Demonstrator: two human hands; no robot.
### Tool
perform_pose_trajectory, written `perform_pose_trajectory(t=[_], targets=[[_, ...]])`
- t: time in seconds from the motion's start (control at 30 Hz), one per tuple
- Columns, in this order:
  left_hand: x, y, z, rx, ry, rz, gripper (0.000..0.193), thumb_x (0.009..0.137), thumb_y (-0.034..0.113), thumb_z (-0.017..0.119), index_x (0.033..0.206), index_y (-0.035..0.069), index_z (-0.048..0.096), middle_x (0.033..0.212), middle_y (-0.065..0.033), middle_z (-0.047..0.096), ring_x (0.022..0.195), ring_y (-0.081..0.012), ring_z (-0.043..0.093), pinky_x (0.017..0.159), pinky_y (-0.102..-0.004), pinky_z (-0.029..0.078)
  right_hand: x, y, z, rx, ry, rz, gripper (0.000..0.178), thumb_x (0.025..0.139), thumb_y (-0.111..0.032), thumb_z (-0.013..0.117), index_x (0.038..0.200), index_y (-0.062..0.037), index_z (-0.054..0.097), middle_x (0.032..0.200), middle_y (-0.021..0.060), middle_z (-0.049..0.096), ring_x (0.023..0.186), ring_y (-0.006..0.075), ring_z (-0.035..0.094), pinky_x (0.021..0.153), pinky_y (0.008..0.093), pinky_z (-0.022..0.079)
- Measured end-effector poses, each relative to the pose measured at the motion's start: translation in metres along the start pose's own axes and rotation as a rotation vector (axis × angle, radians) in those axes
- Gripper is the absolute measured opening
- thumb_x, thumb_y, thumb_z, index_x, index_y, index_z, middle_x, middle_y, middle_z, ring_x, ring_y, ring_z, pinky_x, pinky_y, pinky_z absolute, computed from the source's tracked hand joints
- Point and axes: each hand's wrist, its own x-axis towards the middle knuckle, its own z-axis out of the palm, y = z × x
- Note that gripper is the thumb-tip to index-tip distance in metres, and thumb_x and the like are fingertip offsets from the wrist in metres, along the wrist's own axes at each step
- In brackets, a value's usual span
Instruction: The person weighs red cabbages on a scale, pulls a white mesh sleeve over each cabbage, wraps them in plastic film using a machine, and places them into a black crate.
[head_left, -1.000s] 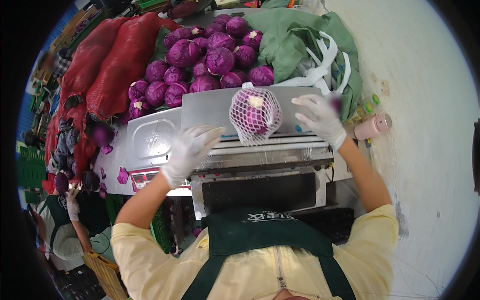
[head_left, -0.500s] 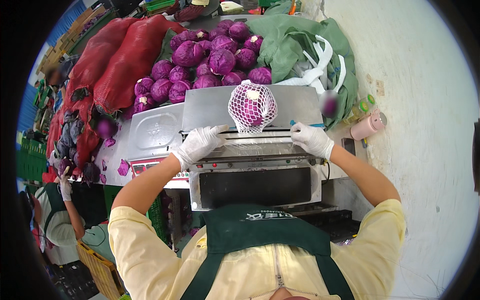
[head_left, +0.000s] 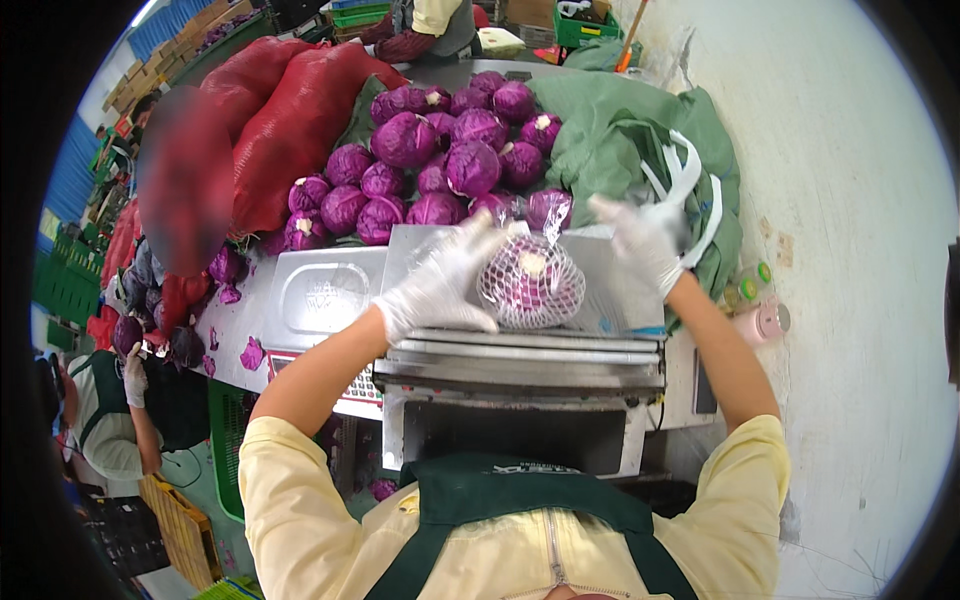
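Item: one round purple cabbage in a white foam net sleeve [head_left: 530, 283], centre of the frame, resting on the flat grey metal plate [head_left: 620, 290] of the wrapping machine before you. Crinkled clear plastic film [head_left: 548, 213] stands up at its far side.

Your left grip [head_left: 440, 280], in a translucent white glove: just left of the netted cabbage, thumb and fingers spread wide apart; contact cannot be told. Your right grip [head_left: 643, 245], gloved alike: right of centre, beyond the cabbage's right side, fingers extended and nothing clasped.

Nearer you: the machine's long silver metal front rails [head_left: 520, 360], lower centre. Left of the plate: a weighing scale with a shallow rectangular steel pan [head_left: 325, 290].

Upper centre: a heap of bare purple cabbages [head_left: 405, 140] on the light grey bench [head_left: 235, 322]. Upper right: a crumpled green woven sack [head_left: 590, 125], bearing white foam strips [head_left: 684, 180]. Upper left: bulging red mesh sacks [head_left: 290, 140].

Right: a pink cylindrical bottle [head_left: 762, 322]. Lower left: a co-worker's white-gloved hand [head_left: 135, 382], near a dark purple cabbage [head_left: 127, 335].
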Motion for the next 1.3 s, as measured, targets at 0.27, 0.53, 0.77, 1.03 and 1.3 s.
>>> perform_pose_trajectory(t=[0.27,0.53,0.77,1.03,1.3], targets=[[0.001,-0.015,0.043,-0.974,-0.047,-0.411,0.08,0.084,0.033,0.072,0.149,0.011,0.031,0.145,-0.0124,0.043,0.13,-0.0177,0.043,0.108,-0.0341,0.038,-0.048,-0.023,0.05,0.308,-0.567,-0.01,0.096,0.077,-0.008,0.074,0.153,-0.0078,0.015,0.15,0.0099,0.036,0.134,0.0194,0.038,0.112,0.0328,0.034],[-0.072,0.113,0.046,-1.558,-0.721,-1.349,0.102,0.074,0.092,0.026,0.131,0.012,0.053,0.122,-0.0131,0.059,0.105,-0.0284,0.06,0.075,-0.0441,0.054,-0.216,-0.046,0.047,1.066,-0.837,1.08,0.041,0.095,-0.031,0.05,0.125,-0.0032,0.054,0.112,0.0146,0.064,0.096,0.0247,0.065,0.082,0.0357,0.055],[-0.143,0.13,0.1,-1.805,-0.465,-1.202,0.088,0.089,0.078,0.017,0.139,0.011,0.045,0.129,-0.013,0.055,0.112,-0.0266,0.057,0.093,-0.0358,0.051,-0.29,-0.01,0.085,1.088,-0.656,1.255,0.059,0.09,-0.045,0.054,0.128,-0.0007,0.05,0.117,0.012,0.062,0.096,0.0189,0.063,0.088,0.0304,0.051],[-0.232,0.159,0.065,-0.597,0.136,-0.787,0.024,0.095,0.019,0.061,0.098,-0.004,0.068,0.089,-0.0088,0.07,0.081,-0.0149,0.065,0.076,-0.0285,0.052,-0.347,-0.054,0.074,0.764,-0.084,0.928,0.059,0.099,-0.045,0.047,0.138,-0.0001,0.039,0.123,0.0189,0.056,0.112,0.0262,0.059,0.1,0.0355,0.045],[-0.217,0.178,0.073,-1.265,0.641,-1.35,0.033,0.101,0.036,0.05,0.084,0.009,0.061,0.063,0.0092,0.042,0.053,-0.0021,0.034,0.049,-0.0188,0.027,-0.361,-0.06,0.08,0.644,0.472,0.857,0.041,0.1,-0.04,0.05,0.073,-0.0095,0.053,0.049,-0.0039,0.039,0.039,0.0057,0.035,0.038,0.0228,0.029]])
